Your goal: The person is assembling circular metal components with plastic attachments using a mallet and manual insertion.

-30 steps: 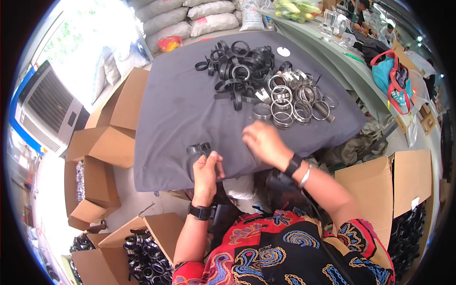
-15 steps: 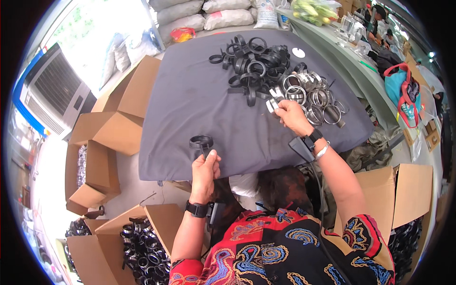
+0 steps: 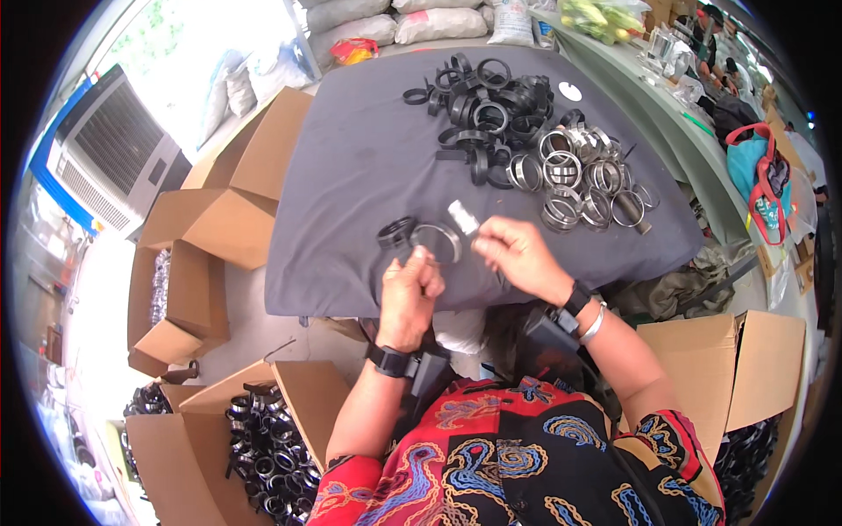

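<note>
My left hand is closed round the lower end of a black plastic ring, which stands up above its fingers. Just right of that ring is a thin metal ring, smeared by motion, with a bright flat tab beside it. The right hand pinches the metal ring at its tab side, thumb and fingers together. Beyond my hands, a heap of black plastic rings lies against a pile of shiny metal rings on the grey cloth-covered table.
A white disc lies by the heap. Open cardboard boxes line the table's left side; one at lower left holds black rings. Another box stands at lower right. A long side counter carries bags.
My right hand has come from the metal pile toward the left hand, bringing a metal ring beside the black one. The left hand has shifted slightly right and up.
</note>
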A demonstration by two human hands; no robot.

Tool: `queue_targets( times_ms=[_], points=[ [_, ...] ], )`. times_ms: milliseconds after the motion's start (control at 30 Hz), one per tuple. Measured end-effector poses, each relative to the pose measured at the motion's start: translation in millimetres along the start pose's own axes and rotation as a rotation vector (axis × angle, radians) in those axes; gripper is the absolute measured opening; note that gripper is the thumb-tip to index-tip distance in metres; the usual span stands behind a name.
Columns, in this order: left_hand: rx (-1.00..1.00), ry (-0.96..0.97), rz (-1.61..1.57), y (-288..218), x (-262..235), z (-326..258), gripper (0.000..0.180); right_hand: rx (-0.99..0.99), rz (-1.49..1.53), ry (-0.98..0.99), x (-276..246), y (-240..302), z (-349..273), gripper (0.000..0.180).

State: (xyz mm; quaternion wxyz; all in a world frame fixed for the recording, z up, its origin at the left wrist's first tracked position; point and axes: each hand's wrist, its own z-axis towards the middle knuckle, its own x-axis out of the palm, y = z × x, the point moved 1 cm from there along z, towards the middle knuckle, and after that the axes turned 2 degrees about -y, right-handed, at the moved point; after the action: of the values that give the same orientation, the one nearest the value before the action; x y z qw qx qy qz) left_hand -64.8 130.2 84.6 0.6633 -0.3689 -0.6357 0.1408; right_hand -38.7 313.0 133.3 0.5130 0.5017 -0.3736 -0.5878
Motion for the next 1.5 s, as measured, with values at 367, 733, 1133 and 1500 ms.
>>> queue_targets(
  times_ms=[367,733,1133,1500],
  points=[
    [-0.010,0.207,-0.105,-28.0,-18.2,-23.6,0.028,-0.060,-0.360,-0.011,-0.6,-8.6,22.0,0.026],
    [0.081,-0.173,0.492,-22.2,-41.5,-36.7,0.057,-0.542,-0.920,0.039,18.9,0.5,9.2,0.015],
    [0.147,-0.315,0.614,-27.3,-101.9,-57.5,0.025,-0.251,-0.979,0.246,10.2,-12.0,20.4,0.059],
    [0.037,-0.164,0.642,-23.9,-115.6,-56.7,0.024,-0.388,-0.805,0.538,55.5,8.9,57.2,0.067]
  ],
)
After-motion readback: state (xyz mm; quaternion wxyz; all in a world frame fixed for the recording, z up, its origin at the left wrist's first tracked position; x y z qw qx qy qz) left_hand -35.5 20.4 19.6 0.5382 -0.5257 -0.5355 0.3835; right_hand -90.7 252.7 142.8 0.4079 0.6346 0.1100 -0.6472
